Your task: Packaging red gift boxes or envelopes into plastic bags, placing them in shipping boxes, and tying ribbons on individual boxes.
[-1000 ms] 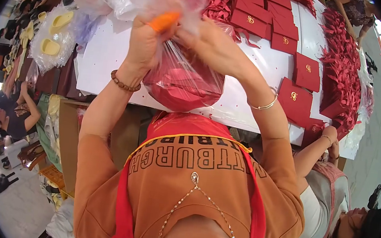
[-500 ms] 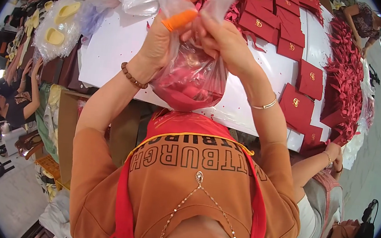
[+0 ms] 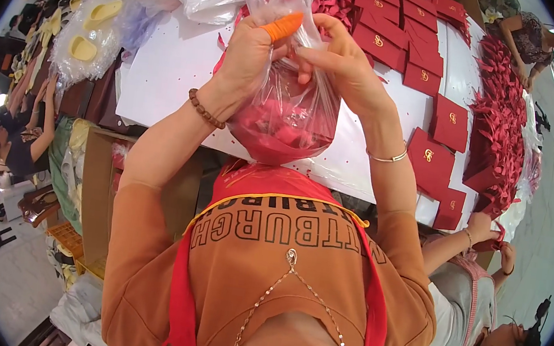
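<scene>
Bag at twelve o'clock, over the table's near edge! Left hand, toward eleven, wrist raised, fingers curled, grips its gathered neck; right hand, at one, bends its fingers against the plastic, pinching or not, can't tell. Clear, creased plastic, red contents bulging below!

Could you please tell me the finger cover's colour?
The finger cover is orange, clearest in the head view.

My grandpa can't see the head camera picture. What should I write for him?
A person's left hand, wearing an orange finger cover, grips a clear bag of red things near its top; the right hand is there too. Dark-red pouches lie on the white table to the right.
</scene>
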Motion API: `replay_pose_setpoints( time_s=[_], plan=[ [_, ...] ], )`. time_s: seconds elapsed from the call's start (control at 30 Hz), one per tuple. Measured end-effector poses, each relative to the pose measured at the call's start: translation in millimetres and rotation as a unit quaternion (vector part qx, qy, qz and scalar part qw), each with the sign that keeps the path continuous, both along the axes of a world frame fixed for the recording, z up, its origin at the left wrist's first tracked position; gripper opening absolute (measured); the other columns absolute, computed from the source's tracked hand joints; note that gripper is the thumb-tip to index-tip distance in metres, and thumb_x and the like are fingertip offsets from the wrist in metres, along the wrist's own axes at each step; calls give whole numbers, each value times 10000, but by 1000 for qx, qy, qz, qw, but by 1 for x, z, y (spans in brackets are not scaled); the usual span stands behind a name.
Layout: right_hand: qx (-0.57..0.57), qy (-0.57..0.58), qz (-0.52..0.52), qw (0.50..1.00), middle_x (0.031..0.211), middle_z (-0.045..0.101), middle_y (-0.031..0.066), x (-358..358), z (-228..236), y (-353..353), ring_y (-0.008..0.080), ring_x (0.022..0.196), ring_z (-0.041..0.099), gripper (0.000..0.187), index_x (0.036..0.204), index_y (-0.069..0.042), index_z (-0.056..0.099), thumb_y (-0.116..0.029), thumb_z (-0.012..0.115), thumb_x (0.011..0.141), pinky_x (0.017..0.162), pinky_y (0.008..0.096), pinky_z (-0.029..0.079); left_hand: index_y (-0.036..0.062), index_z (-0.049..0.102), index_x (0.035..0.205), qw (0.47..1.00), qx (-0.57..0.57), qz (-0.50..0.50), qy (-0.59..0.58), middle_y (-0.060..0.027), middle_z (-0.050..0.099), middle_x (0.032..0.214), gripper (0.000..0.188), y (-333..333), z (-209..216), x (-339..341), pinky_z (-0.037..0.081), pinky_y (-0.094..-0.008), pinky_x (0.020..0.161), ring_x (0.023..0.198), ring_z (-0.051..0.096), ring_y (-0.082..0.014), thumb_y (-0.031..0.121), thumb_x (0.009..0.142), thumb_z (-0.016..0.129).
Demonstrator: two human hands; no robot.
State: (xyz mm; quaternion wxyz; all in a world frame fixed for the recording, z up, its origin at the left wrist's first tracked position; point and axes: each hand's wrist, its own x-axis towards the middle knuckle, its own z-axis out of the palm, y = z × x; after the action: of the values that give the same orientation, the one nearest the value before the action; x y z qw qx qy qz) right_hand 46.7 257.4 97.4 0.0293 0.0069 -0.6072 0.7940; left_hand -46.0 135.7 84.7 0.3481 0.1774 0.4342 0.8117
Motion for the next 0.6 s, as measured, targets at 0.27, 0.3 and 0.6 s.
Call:
replay_pose_setpoints(
  time_s=[0.27,0.3,0.6],
  plan=[
    [-70,-22,99,992,704,558,38,3,-4,1,110,608,550,165,803,11,568,-14,405,813,609,214,450,23,597,895,997,-48,24,62,46,460,589,161,1,5,5,336,-194,511,552,419,-50,154,859,511],
    [-78,-24,56,995,669,530,21,1,-6,1,91,561,499,161,826,7,570,-14,412,808,560,200,408,23,597,895,996,-48,26,63,46,460,589,161,1,4,3,336,-194,511,552,419,-50,154,859,511],
    [-82,-10,-18,996,610,434,-28,1,-4,0,47,552,410,332,1073,46,530,-31,535,751,505,161,327,39,534,1125,981,76,-10,179,-87,383,1311,387,-3,26,16,199,-361,1015,1263,262,-182,295,929,319]
  ],
)
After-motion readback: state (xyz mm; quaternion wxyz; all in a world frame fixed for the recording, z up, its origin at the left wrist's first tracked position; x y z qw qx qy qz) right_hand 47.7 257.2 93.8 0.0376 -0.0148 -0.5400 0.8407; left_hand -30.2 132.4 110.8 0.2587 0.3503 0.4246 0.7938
